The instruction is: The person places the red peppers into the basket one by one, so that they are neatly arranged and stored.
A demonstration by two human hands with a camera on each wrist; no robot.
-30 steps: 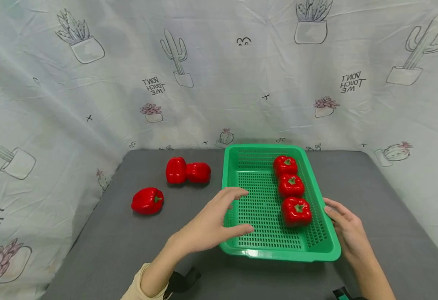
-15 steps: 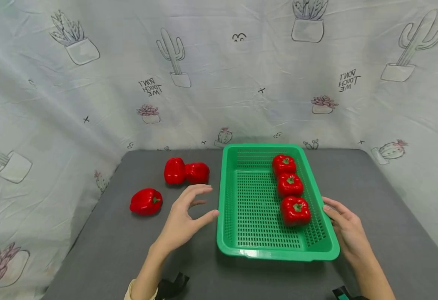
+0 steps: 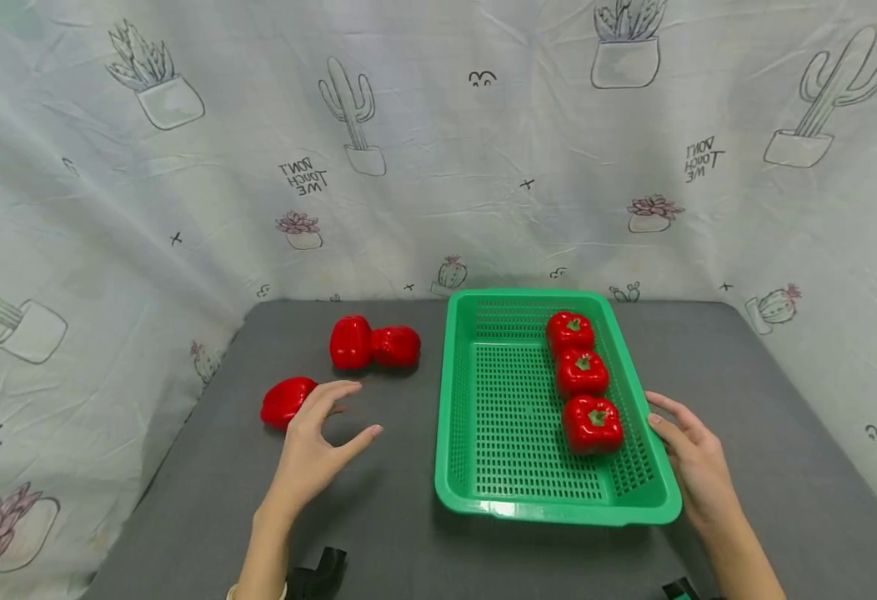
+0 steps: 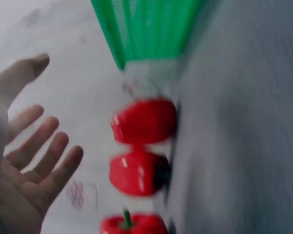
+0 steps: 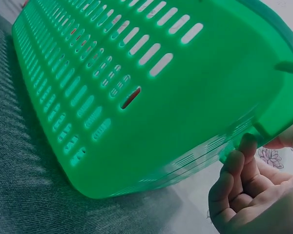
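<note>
My right hand (image 3: pixel 694 462) grips the right rim of a green plastic basket (image 3: pixel 528 508), fingers curled under the edge in the right wrist view. Inside, along the right wall, three red bell peppers (image 3: pixel 583 372) stand in a row with their green stems up. To the left of the basket, my left hand (image 3: pixel 311 454) hovers over the table with thumb and fingers spread and holds nothing. Its fingers partly cover a lone red bell pepper (image 3: pixel 283 403) in the head view. Two more red peppers (image 3: pixel 352 342) lie side by side farther back.
A grey cloth-covered table (image 3: pixel 401 533) carries everything. Behind it and at both sides hangs a pale curtain (image 3: pixel 438 125) printed with cacti and lettering. The left wrist view is blurred.
My left hand has moved left, from over the basket to beside the lone pepper. The right hand stays on the basket rim, and basket and peppers keep their places.
</note>
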